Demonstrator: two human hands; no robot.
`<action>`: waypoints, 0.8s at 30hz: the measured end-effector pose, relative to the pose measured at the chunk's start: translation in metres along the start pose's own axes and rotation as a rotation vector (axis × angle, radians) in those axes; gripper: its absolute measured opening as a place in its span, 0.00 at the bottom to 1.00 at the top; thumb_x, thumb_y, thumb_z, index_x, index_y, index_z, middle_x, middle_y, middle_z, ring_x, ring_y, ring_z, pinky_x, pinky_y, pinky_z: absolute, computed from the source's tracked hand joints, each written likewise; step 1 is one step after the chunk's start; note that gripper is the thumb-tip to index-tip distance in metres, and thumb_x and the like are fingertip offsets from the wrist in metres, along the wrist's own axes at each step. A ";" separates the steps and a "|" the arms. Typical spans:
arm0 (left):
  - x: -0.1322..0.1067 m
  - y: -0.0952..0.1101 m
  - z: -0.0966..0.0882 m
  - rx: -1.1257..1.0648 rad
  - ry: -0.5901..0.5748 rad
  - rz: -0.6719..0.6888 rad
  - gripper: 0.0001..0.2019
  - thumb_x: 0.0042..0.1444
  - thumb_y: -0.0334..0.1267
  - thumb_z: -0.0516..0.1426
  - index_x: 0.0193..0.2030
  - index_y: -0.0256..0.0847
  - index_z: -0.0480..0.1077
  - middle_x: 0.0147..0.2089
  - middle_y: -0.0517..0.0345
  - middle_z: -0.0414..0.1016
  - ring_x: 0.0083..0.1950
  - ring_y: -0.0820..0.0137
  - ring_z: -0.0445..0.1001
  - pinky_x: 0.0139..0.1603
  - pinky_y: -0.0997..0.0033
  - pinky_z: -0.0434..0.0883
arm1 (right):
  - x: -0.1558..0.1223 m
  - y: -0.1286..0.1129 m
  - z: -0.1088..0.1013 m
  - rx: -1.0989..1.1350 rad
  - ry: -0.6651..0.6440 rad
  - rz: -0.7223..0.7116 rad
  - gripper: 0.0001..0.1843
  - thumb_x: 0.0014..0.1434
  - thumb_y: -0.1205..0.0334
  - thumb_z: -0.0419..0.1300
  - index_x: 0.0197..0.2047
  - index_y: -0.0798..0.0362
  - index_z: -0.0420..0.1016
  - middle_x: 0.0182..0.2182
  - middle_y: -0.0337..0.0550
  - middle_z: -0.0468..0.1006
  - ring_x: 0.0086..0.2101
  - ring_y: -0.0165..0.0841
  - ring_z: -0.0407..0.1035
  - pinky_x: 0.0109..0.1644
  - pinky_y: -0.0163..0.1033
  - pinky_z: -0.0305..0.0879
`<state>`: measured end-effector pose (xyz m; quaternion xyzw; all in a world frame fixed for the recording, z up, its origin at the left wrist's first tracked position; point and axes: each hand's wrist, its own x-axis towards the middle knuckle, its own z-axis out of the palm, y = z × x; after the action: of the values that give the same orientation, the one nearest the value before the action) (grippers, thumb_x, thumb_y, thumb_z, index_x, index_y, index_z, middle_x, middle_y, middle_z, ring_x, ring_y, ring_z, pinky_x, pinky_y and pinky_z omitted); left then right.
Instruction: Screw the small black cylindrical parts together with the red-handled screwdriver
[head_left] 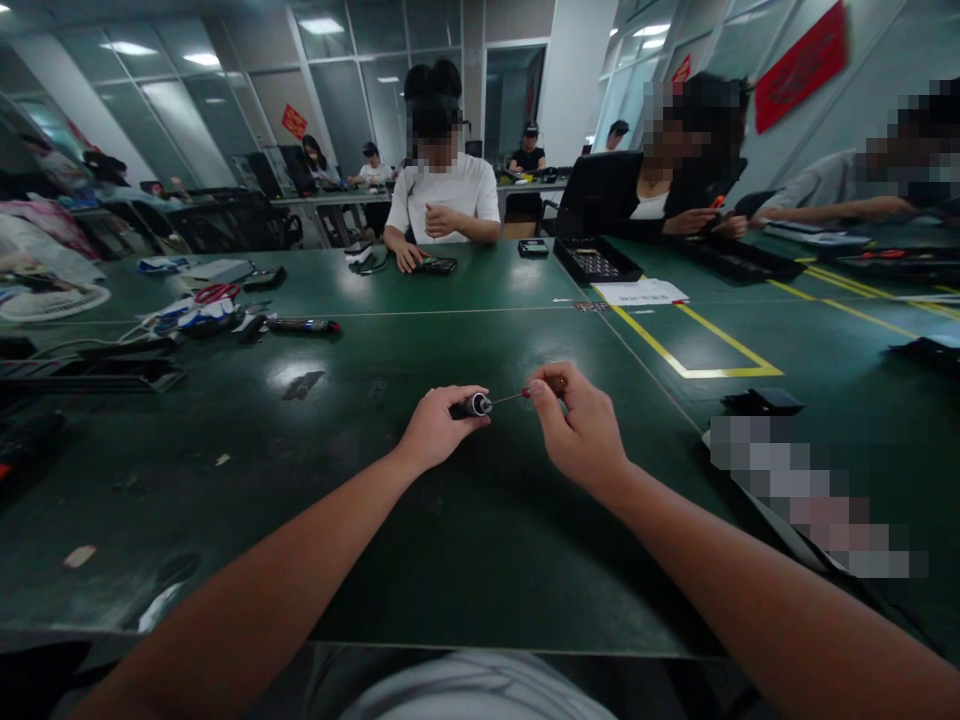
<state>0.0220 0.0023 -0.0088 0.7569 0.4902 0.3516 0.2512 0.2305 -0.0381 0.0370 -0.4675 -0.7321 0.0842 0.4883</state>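
Observation:
My left hand point(439, 425) is closed around a black cylinder with a silver-ringed end point(474, 405), which points to the right. A small screwdriver point(553, 385) with a reddish-brown handle is gripped in my right hand point(581, 425). Its thin metal shaft runs left, and the tip is at or very near the silver end of the cylinder; whether they touch I cannot tell. Both hands are just above the middle of the green table point(510, 560). Most of the cylinder's body is hidden by my left fingers.
Beyond my left hand lie a dark pen-shaped tool point(304, 326), red-handled scissors point(217, 293) and cables. To the right are a small black box point(763, 401), yellow tape point(727, 373) and a black tray point(596, 260). A person in white point(446, 195) sits across the table.

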 end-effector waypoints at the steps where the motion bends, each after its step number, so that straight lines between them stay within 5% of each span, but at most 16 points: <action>1: 0.000 0.000 0.000 -0.002 0.003 -0.001 0.19 0.54 0.37 0.68 0.54 0.50 0.77 0.48 0.55 0.79 0.51 0.60 0.74 0.56 0.54 0.68 | 0.000 0.001 0.000 -0.001 0.004 0.003 0.08 0.69 0.58 0.53 0.39 0.50 0.70 0.28 0.40 0.76 0.29 0.34 0.72 0.35 0.39 0.64; 19: 0.000 0.006 0.000 -0.131 0.106 -0.047 0.17 0.55 0.34 0.66 0.52 0.42 0.75 0.52 0.53 0.78 0.53 0.62 0.75 0.60 0.58 0.70 | 0.001 0.002 0.001 -0.009 0.008 0.019 0.08 0.68 0.58 0.53 0.40 0.50 0.70 0.30 0.42 0.78 0.31 0.35 0.73 0.36 0.40 0.65; 24: -0.004 0.012 -0.003 -0.187 0.131 -0.046 0.19 0.62 0.39 0.59 0.59 0.42 0.69 0.54 0.52 0.76 0.56 0.62 0.74 0.60 0.60 0.69 | 0.002 0.001 -0.001 -0.011 0.025 0.019 0.08 0.68 0.58 0.53 0.40 0.50 0.71 0.30 0.42 0.77 0.30 0.35 0.72 0.36 0.40 0.65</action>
<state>0.0253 -0.0060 0.0009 0.6942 0.4878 0.4388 0.2961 0.2314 -0.0366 0.0383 -0.4781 -0.7220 0.0789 0.4939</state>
